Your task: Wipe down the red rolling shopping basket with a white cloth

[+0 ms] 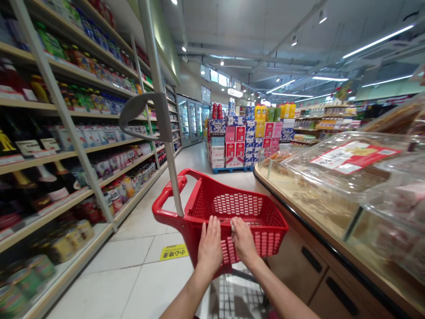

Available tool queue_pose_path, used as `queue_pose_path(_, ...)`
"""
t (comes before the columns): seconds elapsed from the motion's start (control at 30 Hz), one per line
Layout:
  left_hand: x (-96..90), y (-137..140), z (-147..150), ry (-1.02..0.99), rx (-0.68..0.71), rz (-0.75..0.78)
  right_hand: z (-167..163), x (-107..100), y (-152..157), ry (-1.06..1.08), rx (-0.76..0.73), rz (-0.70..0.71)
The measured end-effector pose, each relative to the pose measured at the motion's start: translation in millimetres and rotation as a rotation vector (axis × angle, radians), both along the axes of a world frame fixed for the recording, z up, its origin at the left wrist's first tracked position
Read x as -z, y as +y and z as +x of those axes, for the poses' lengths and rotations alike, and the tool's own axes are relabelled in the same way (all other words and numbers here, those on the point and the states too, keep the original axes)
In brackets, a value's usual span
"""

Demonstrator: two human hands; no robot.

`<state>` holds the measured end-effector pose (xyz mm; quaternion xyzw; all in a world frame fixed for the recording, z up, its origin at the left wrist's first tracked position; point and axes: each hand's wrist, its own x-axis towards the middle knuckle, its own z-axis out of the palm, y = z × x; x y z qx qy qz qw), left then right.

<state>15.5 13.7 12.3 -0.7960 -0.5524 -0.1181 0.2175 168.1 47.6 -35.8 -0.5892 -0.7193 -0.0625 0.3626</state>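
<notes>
Red cart: the cart point(237, 204) stands at the near middle, in the aisle with the shelves point(66, 115) to the left and the counter point(292, 254) just beside it on the right; whether cart and counter touch, I cannot tell.
Left hand: the left hand point(210, 250) lies back upward on the cart's near side, its fingers straight, close together and reaching up to the rim, with no closed grip showing.
Right hand: the right hand point(245, 241) is near the left one, its fingers bent at the rim; a small pale spot shows by the fingertips, but whether they hold something or grip the rim, I cannot tell.
Step at the cart: judging by the pose, both hands are resting on or steadying the near side; nothing is being lifted.
Next hold on the cart: a firmer hold would call for curling the left fingers over the rim; a shift right would need care for the counter edge.
Pole: a metal pole point(173, 177) with a grey handle point(162, 116) rises at the cart's left end, apart from both hands.
Counter top: a clear plastic box point(357, 155) with a red and white label sits on the right.
Aisle: a yellow floor sign point(174, 252) lies left of the cart; stacked drink boxes point(235, 148) stand far ahead.
</notes>
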Motion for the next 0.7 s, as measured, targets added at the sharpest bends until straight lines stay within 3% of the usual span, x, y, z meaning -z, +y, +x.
queue_pose_path(0.1,-0.7,-1,-4,0.018,0.025,0.007,-2,-5,-2,-0.023,-0.081,-0.015)
queue_pose_path(0.27,0.9,0,-4,-0.002,0.033,0.014,56,-6,-9,0.045,0.185,-0.091)
queue_pose_path(0.33,1.7,1,0,-0.018,0.022,0.028,42,-8,-8,0.042,0.158,-0.081)
queue_pose_path(0.47,-2.0,-3,-3,-0.051,0.077,0.045,-26,-18,-3,0.001,-0.066,-0.061)
queue_pose_path(0.57,-12.3,-8,-30,-0.124,0.145,0.117,-29,-20,-4,0.003,-0.128,-0.070)
queue_pose_path(0.7,-29.5,-8,-81,-0.367,-0.163,0.349,19,-11,-6,0.069,0.034,-0.101)
